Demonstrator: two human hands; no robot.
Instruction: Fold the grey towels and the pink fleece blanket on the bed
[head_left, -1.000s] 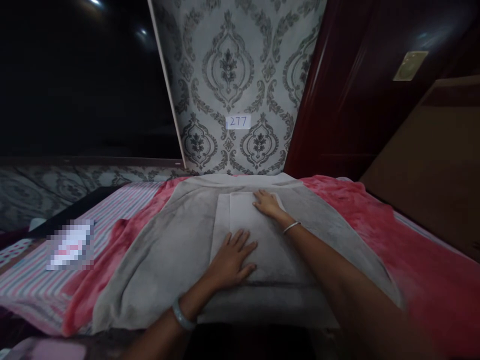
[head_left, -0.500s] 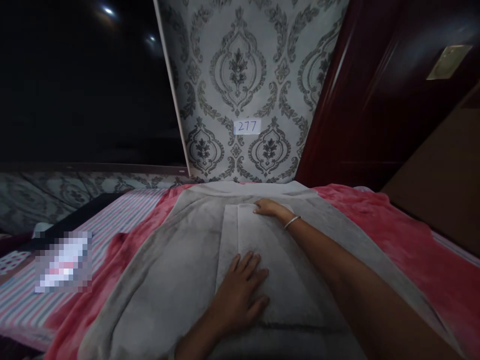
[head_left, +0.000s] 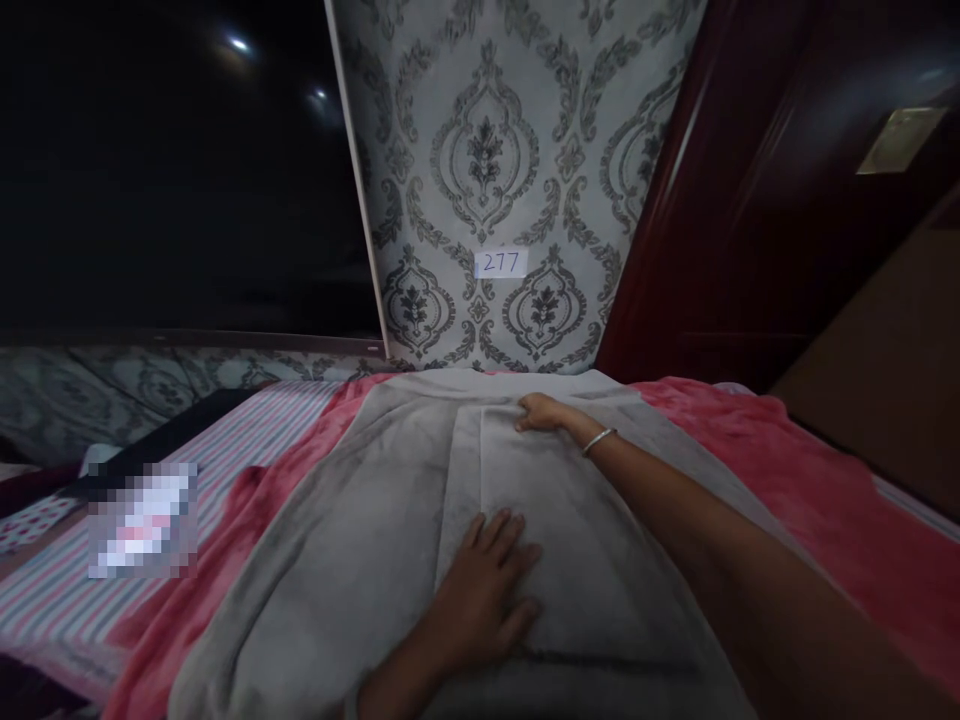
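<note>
While the plush grey blanket (head_left: 360,540), folded into a long panel, lies over a pink fleece (head_left: 810,470), the left hand (head_left: 487,585) presses flat on it, grip released; the right hand (head_left: 544,412) curls at its far edge, grip unclear in dim light.

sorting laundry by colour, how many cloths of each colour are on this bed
grey cloth: 1, partly folded over itself, with the left hand and right hand on it
pink blanket: 1, under the grey one
striped sheet: 1, at the bottom
total: 3
</note>
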